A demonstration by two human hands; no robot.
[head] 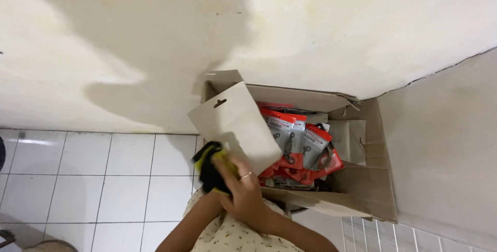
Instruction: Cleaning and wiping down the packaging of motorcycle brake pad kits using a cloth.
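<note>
My right hand (245, 192), with a ring on one finger, is closed over a black and yellow item (209, 168), a glove or cloth. That item meets the lower corner of a blank beige hang card (238, 122) with a slot hole, tilted over the box. Of my left arm only the forearm (199, 216) shows. Its hand is hidden under the right hand and the black and yellow item. Which hand holds the card cannot be told. Behind the card an open cardboard box (370, 179) holds several red-topped clear packets (303, 146) with small metal parts.
The box stands in a corner, against a cream wall (310, 24) at the back and a grey wall (445, 143) on the right. White floor tiles (103, 179) spread to the left. My floral sleeve (228, 234) is at the bottom edge.
</note>
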